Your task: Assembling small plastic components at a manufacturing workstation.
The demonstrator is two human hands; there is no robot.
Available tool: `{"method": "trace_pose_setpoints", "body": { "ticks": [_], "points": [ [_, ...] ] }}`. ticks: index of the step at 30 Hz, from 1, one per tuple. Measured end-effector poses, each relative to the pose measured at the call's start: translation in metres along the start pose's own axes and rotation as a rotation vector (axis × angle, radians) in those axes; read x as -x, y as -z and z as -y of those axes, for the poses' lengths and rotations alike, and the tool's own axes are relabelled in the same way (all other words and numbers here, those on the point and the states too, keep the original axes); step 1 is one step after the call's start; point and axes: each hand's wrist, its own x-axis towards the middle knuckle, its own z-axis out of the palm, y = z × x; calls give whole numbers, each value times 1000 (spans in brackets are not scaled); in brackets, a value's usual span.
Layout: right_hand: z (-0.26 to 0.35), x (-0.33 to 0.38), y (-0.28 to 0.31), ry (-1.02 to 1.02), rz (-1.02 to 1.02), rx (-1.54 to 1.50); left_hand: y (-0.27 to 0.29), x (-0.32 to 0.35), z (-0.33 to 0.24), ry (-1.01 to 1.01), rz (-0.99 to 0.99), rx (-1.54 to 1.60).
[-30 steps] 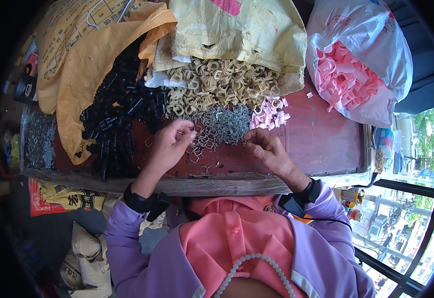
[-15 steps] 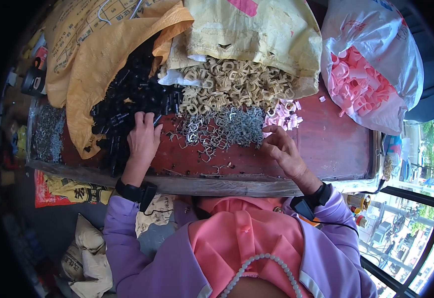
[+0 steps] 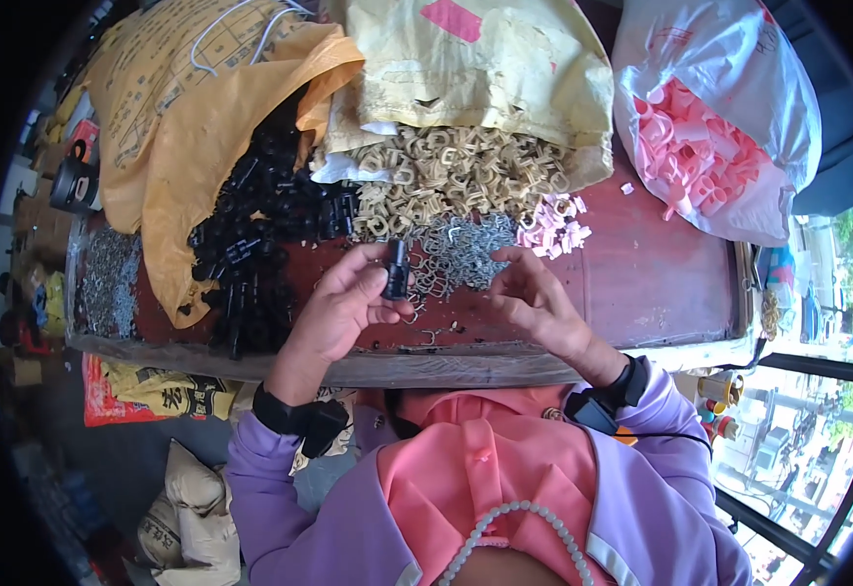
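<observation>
My left hand (image 3: 341, 305) holds a small black plastic fitting (image 3: 396, 271) upright between thumb and fingers, over the near side of the table. Across from it, my right hand (image 3: 546, 311) has its fingers curled together beside the pile of small grey metal clips (image 3: 460, 249); anything within them is too small to make out. Behind the clips lies a heap of beige plastic clamp pieces (image 3: 465, 176). A little pile of pale pink pieces (image 3: 553, 227) sits beyond my right hand. More black fittings (image 3: 246, 249) spread out at the left, spilling from an orange-yellow woven sack (image 3: 167, 127).
A pale yellow sack (image 3: 485, 78) covers the back of the beige heap. At the right, a white bag (image 3: 773, 127) stands open with pink tubular parts (image 3: 695, 146) inside. Small metal bits (image 3: 109, 278) lie at the far left. A raised ledge (image 3: 446, 369) borders the red tabletop (image 3: 656, 293).
My left hand has come away from the black heap toward the middle, now with a black fitting in it. My right hand has shifted slightly left and nearer.
</observation>
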Motion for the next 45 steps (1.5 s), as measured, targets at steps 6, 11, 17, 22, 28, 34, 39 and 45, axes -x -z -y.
{"method": "trace_pose_setpoints", "body": {
  "ticks": [6, 11, 17, 22, 28, 34, 39, 45],
  "points": [
    [19, -1, -19, 41, 3, 20, -38, -11, 10, 121, 125, -9],
    [9, -6, -9, 67, 52, 94, -49, -20, 20, 152, 199, -26],
    [8, -12, -3, -8, 49, -15, -49, -28, 24, 161, 205, -61],
    [4, -16, -1, -27, 42, 12, -49, -33, 24, 172, 200, -62],
    [5, -19, -1, -30, 45, 105, -47, -35, 27, 202, 203, 32],
    [2, -20, 0, 55, 18, 148, -43, -37, 32, 221, 171, 178],
    [2, -18, -3, 280, -49, 562, -46, -38, 37, 193, 98, 273],
    [-1, -18, -6, 354, -83, 738, -45, -35, 41, 183, 71, 310]
  ]
}}
